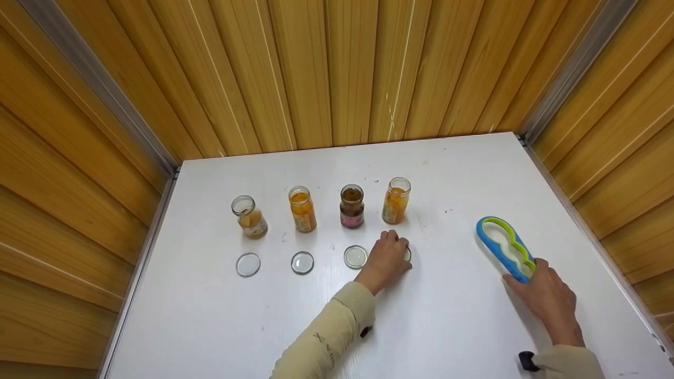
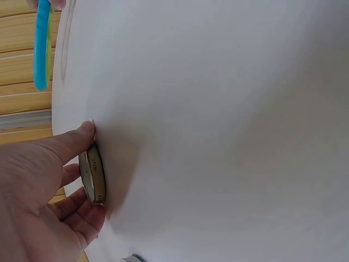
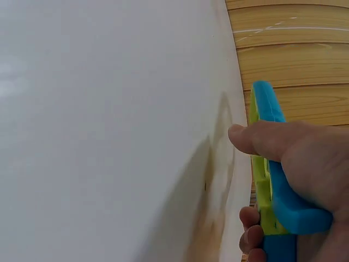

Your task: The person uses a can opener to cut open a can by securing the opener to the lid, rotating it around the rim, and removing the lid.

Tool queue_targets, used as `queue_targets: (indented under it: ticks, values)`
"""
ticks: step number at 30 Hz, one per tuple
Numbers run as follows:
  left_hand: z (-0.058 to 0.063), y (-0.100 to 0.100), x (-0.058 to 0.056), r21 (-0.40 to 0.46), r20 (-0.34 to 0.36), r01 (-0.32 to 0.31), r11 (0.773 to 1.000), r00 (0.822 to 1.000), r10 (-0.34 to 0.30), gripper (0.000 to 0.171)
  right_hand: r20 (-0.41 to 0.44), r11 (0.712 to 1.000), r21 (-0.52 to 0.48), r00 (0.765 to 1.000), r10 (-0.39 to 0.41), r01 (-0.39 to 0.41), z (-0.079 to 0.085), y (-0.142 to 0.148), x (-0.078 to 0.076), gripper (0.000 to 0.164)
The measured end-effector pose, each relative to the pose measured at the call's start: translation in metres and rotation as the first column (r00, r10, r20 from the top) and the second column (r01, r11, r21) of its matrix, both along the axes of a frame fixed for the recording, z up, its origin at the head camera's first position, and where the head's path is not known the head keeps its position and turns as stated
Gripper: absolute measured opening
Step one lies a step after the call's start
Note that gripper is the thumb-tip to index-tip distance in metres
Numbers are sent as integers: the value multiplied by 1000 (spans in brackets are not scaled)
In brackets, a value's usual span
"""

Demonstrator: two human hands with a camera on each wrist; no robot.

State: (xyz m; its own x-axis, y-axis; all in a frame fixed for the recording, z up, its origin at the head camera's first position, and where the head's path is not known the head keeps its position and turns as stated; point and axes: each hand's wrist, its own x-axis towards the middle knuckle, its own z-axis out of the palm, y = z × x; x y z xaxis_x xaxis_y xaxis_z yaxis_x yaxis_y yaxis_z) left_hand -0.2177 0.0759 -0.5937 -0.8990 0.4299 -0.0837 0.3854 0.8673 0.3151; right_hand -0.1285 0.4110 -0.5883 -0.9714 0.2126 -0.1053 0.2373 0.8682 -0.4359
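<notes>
My left hand is at the table in front of the rightmost jar, its thumb and fingers gripping a round metal jar lid by the rim. In the head view that hand covers most of the lid. Over the table's right side, my right hand grips one end of a blue and green jar opener with scalloped inner edges. Behind the left hand stands an uncapped glass jar of orange contents. Just left of the hand, another lid lies flat.
Three more uncapped jars continue the row leftward: one dark with a pink label, one orange and one partly filled. Two lids, a middle one and a left one, lie before them. Wood-patterned walls enclose the white table.
</notes>
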Motion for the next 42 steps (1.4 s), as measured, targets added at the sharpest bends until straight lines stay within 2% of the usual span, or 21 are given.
queue_targets:
  ticks: [6,9,14,20,29,34,38,42]
  values:
    - [-2,1,0,-23,-46,9,1000,999,-10,49,-14,996,-5,996,-87,87,-7,-3,0,96]
    - [-3,1,1,-17,-36,5,1000,999,-6,50,1,994,-5,994,-110,110,-10,-4,0,98]
    - [-4,1,1,-16,-18,5,1000,1000,-5,52,54,991,-8,990,-131,132,-14,-8,0,99]
    - [-4,1,-1,-20,-16,4,1000,1000,-5,51,79,989,0,986,-149,149,-18,-12,-1,101]
    - [-5,2,-3,-31,-20,0,1000,1000,0,51,122,990,32,982,-143,140,-17,-13,-7,102]
    - [-3,1,-4,-4,-27,-20,1000,999,20,53,82,990,38,986,-142,139,-19,-13,-9,101]
    - [-2,0,-5,38,-7,-35,999,999,35,55,30,991,53,991,-128,126,-20,-14,-7,101]
    - [4,-4,-7,55,-10,-34,998,999,34,56,-75,994,68,994,-79,84,-18,-17,-6,95]
